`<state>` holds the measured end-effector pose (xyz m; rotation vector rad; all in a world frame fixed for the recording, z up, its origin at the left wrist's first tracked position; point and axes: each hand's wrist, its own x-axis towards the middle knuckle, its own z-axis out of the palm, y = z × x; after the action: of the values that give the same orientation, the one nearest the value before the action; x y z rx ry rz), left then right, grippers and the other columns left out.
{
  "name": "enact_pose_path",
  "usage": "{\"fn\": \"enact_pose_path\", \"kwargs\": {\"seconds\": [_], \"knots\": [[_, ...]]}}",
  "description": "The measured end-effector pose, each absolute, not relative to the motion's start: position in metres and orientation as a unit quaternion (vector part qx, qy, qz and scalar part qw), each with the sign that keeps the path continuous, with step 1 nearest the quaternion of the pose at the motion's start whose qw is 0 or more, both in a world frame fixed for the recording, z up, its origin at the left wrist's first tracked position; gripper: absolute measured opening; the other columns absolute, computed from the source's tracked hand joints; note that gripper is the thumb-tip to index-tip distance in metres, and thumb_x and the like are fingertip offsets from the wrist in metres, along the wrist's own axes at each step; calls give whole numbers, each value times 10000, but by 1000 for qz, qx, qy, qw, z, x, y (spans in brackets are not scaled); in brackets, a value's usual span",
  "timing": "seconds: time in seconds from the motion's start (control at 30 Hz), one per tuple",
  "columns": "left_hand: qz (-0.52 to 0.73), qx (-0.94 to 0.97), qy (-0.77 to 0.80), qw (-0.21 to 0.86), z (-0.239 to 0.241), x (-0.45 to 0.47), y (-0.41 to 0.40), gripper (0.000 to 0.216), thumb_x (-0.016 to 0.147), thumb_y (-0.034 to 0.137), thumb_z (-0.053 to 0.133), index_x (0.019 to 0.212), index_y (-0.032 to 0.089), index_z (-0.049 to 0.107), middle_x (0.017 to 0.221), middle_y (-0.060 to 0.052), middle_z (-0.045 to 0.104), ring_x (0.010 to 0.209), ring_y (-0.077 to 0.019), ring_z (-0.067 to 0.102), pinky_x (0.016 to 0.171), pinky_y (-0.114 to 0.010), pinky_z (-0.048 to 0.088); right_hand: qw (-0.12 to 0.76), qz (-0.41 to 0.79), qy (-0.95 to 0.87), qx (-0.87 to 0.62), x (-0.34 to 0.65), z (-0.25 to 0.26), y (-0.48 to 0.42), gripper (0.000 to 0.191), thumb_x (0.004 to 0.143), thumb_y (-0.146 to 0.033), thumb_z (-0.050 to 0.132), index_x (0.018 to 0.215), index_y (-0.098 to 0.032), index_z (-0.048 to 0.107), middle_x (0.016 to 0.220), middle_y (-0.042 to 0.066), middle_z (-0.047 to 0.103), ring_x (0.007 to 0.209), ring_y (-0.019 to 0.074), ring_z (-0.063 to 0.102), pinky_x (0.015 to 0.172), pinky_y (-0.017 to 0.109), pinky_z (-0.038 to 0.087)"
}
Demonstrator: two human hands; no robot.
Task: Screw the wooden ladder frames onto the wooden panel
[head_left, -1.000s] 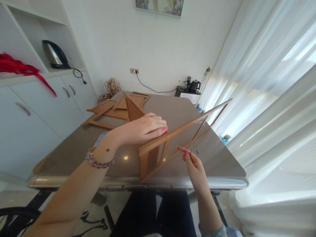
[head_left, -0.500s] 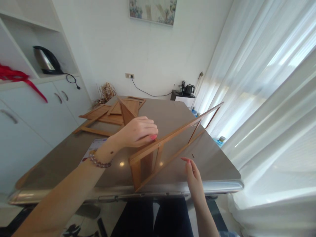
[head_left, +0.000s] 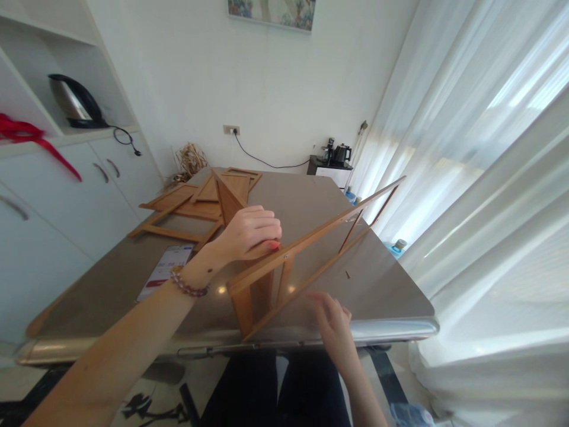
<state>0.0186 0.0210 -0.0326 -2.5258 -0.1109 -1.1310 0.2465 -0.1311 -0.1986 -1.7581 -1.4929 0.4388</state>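
A wooden frame (head_left: 329, 227) stands on edge across the table, its long rails slanting away to the right. My left hand (head_left: 251, 234), with a bead bracelet on the wrist, is closed over the upper edge of a wooden panel (head_left: 229, 201) that meets the near end of the frame. The fingers hide where panel and rail meet. My right hand (head_left: 331, 317) is beside the frame's lower rail, above the table's front edge. Its thumb and index finger are close together, and whatever they pinch is too small to make out. A small screw (head_left: 348, 274) lies right of the frame.
More wooden panels and frames (head_left: 182, 204) lie at the table's far left. A phone (head_left: 165, 270) rests left of my left hand. The table's metal front edge (head_left: 391, 328) is close to me. A black kettle (head_left: 342, 153) stands on a small cabinet at the back; curtains hang at right.
My right hand has moved left, closer to the frame's lower rail. My left hand keeps its hold on the panel, and more of the phone shows. The view has shifted slightly.
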Motion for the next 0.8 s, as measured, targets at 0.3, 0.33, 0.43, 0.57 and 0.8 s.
{"fn": "enact_pose_path", "kwargs": {"seconds": [0.3,0.33,0.43,0.57,0.8], "knots": [[-422,-889,-44,173,-33,21,17,445,1018,432,225,684,198,403,572,0,467,591,-141,367,597,-301,274,184,-152,-532,-813,345,-185,-103,358,1010,-425,351,1128,-189,593,976,108,695,945,282,580,802,388,245],[-428,-887,-44,171,-34,22,17,442,1018,431,228,684,199,402,569,0,464,590,-142,367,596,-303,270,139,-163,-543,-812,348,-184,-98,358,1016,-438,355,1110,-183,587,1002,120,690,953,282,583,801,387,248],[-442,-880,-42,166,-36,23,17,446,1021,424,222,674,198,388,559,4,453,575,-136,362,593,-307,259,76,-164,-570,-801,345,-186,-83,354,1012,-464,394,999,-165,584,956,131,682,943,282,595,806,384,261],[-453,-875,-46,164,-37,24,16,460,1025,420,207,663,192,376,557,7,452,556,-123,346,593,-315,244,35,-156,-595,-788,338,-190,-69,331,1017,-417,407,988,-129,567,935,157,684,916,293,618,790,376,274],[-459,-871,-60,166,-44,25,20,493,1029,437,183,659,180,384,580,6,464,580,-114,343,612,-315,243,14,-141,-655,-743,341,-184,-59,207,1010,-202,393,958,-130,580,912,142,713,864,248,640,807,365,257]]}}
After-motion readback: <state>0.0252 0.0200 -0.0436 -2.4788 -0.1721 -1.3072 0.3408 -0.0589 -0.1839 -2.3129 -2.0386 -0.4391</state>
